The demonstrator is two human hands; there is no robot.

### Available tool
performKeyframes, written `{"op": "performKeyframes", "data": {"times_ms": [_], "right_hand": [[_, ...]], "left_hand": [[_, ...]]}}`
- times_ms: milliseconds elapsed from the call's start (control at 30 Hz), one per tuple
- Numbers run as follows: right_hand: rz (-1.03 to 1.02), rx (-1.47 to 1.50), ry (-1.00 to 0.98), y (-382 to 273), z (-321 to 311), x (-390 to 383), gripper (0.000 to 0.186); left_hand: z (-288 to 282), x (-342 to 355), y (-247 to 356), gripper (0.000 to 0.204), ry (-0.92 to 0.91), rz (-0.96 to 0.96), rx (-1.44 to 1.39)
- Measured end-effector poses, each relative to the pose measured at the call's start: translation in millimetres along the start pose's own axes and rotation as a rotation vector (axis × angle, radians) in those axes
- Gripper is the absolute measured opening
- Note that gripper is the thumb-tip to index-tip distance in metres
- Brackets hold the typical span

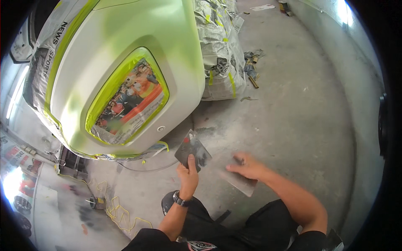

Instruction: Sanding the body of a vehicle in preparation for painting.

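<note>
My left hand [187, 175] grips a dark, square flat plate [191, 146] with a red dab and pale smears, thumb on its face, below the vehicle panel. My right hand [245, 167] is closed on a greyish flat spreader [240, 184], slightly blurred, to the right of the plate and not touching it. Above them is a white vehicle body panel [171, 50] with pale green patches, a small round fitting [161, 129] and an opening [127, 98] covered with printed paper and edged in bright yellow-green tape.
Paper-wrapped bodywork [220, 50] stands beside the panel. Crumpled debris [252, 69] lies on the grey concrete floor [293, 117]. A yellow cord [117, 209] and a thin hose trail at the lower left. Walls [360, 108] curve along both sides, and my knees are below my hands.
</note>
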State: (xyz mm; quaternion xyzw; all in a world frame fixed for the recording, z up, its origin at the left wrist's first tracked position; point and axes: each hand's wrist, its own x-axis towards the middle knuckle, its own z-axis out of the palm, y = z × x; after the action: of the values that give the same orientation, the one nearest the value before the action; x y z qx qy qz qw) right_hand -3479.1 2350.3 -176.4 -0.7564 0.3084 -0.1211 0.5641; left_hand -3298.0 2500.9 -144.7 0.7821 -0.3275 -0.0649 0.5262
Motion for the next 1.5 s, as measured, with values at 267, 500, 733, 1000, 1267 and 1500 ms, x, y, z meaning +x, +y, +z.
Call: {"op": "performKeyframes", "data": {"times_ms": [267,500,733,1000,1267,1500], "right_hand": [[-0.630,-0.205,0.500,-61,-31,-12,0.022],[-1.161,-0.606,0.410,-66,-28,-12,0.016],[-0.637,-0.231,0.587,-61,-49,-24,0.016],[0.091,0.589,0.178,-50,-74,-21,0.022],[0.175,0.403,0.080,-47,-49,2,0.035],[0.331,0.849,0.261,-49,-19,17,0.057]], "left_hand": [[27,-5,0,0.028,-0.014,-0.783,-1.109],[50,6,19,0.021,-0.551,-1.048,-1.629],[23,27,42,0.023,-0.360,-0.570,-0.753],[3,27,13,0.031,-0.111,-0.167,-0.414],[-3,14,16,0.039,-0.022,-0.363,-0.906],[6,-12,7,0.028,-0.022,-0.392,-0.790]]}}
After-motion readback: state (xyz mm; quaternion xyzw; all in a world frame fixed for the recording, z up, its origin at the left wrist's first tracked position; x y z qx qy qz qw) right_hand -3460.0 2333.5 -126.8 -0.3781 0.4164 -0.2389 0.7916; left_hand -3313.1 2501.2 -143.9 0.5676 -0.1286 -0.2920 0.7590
